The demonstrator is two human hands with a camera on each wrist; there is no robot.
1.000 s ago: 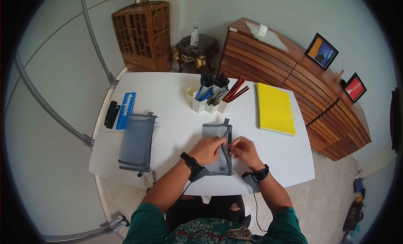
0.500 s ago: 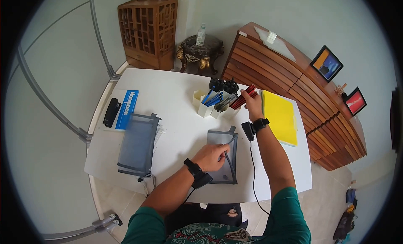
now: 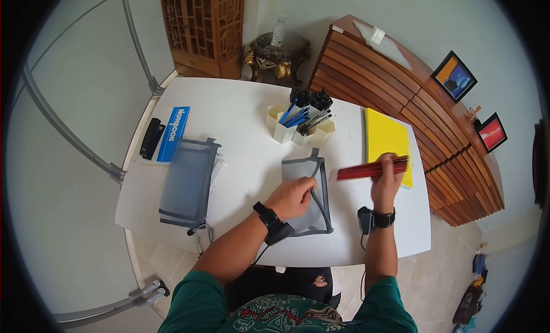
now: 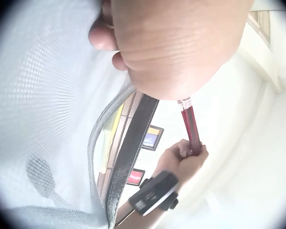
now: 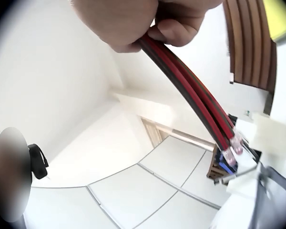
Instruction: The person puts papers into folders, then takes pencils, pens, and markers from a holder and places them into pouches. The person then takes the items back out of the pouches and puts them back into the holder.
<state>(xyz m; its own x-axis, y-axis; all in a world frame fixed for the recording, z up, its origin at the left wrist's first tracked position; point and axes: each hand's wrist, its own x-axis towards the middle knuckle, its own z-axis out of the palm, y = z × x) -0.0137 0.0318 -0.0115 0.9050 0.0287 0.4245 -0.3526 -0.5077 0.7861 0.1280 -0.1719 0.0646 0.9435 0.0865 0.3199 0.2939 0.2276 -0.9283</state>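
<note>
A grey mesh pouch [image 3: 303,218] lies on the white table in front of the person, its zipper side parted. My left hand [image 3: 292,196] pinches the pouch's edge near its middle; the left wrist view shows the mesh [image 4: 47,95] and the parted zipper edge [image 4: 133,148] below the hand. To the right, my right hand [image 3: 387,181] grips a bundle of red-and-black pencils [image 3: 361,171], held nearly level, with their pinkish ends toward the pouch. In the right wrist view the pencils [image 5: 190,90] run out from the curled fingers.
White hexagonal holders [image 3: 283,132] with blue and black pens stand behind the pouch. A yellow pad [image 3: 387,132] lies at the right. On the left are a filled mesh pouch [image 3: 186,181], a blue notebook [image 3: 173,132] and a black stapler [image 3: 152,138].
My right hand went from the pouch to the holders, took the red pencils out and brought them back to the right of the pouch. My left hand stays at the pouch's edge.
</note>
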